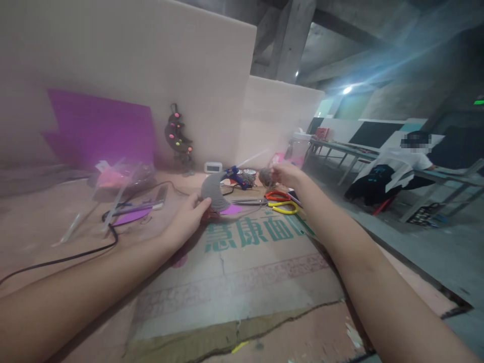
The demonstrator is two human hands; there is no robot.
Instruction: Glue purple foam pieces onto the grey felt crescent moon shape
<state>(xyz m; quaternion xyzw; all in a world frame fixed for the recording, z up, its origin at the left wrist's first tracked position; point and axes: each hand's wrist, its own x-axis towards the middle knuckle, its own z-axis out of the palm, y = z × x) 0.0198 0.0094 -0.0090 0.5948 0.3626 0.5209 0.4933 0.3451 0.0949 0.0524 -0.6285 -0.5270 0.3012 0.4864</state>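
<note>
My left hand (192, 216) is closed on the lower left edge of a grey crescent (212, 191), whose surface looks ridged like wound yarn. Farther right, my right hand (288, 176) has its fingers closed around a small grey yarn ball (266, 176). A thin strand seems to run between the two, though it is faint. Just beneath the crescent lies a purple paper piece (231, 209). Yellow-handled scissors (284, 207) and a red-handled tool (277, 195) rest between my hands, and a blue glue gun (237, 177) lies behind the crescent.
Printed cardboard (260, 282) covers the table's front. A dark crescent ornament with coloured balls (177, 133) hangs by the white panel. Purple sheets (106, 131), a plastic bag (136, 176) and a black cable (75, 258) are left. A person (401, 161) sits at another table.
</note>
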